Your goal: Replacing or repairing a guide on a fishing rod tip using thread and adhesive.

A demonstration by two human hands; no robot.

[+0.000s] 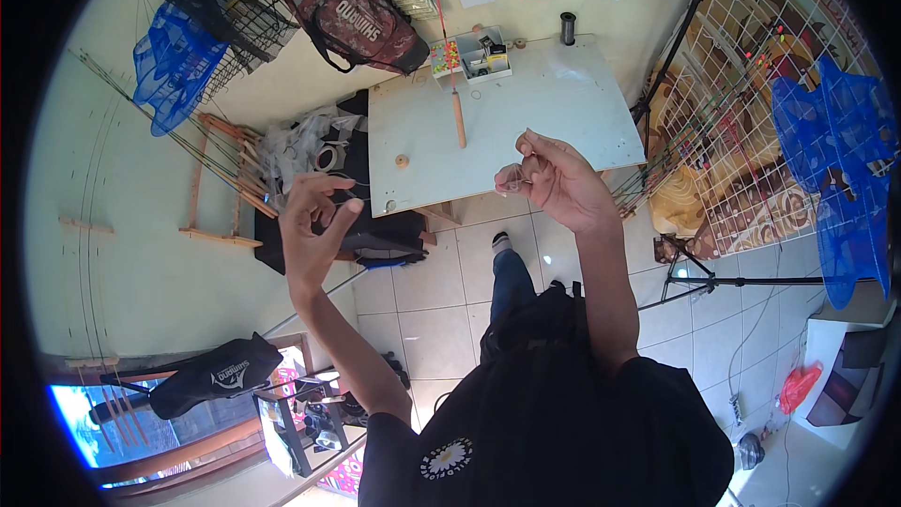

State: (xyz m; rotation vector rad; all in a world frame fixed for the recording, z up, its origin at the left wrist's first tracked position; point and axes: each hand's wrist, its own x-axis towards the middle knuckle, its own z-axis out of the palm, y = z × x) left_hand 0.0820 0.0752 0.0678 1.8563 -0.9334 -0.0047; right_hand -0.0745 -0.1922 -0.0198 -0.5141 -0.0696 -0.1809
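My left hand is raised off the near left corner of the pale table. Its fingers are bent, with the thumb tip and index fingertip apart; I can make out nothing between them. Over the table's near right edge, my right hand has its fingers curled in and pressed together. Something small, clear and shiny seems to show at its fingertips, too fine to name. A thin red rod with a wooden handle reaches over the table between my hands. On the tabletop near my left hand sits a small round wooden knob.
At the table's back stand a white divided tray with small items and a dark spool. Clear plastic and a tape roll lie left. Blue mesh nets hang on a white wire grid at right, beside a black tripod.
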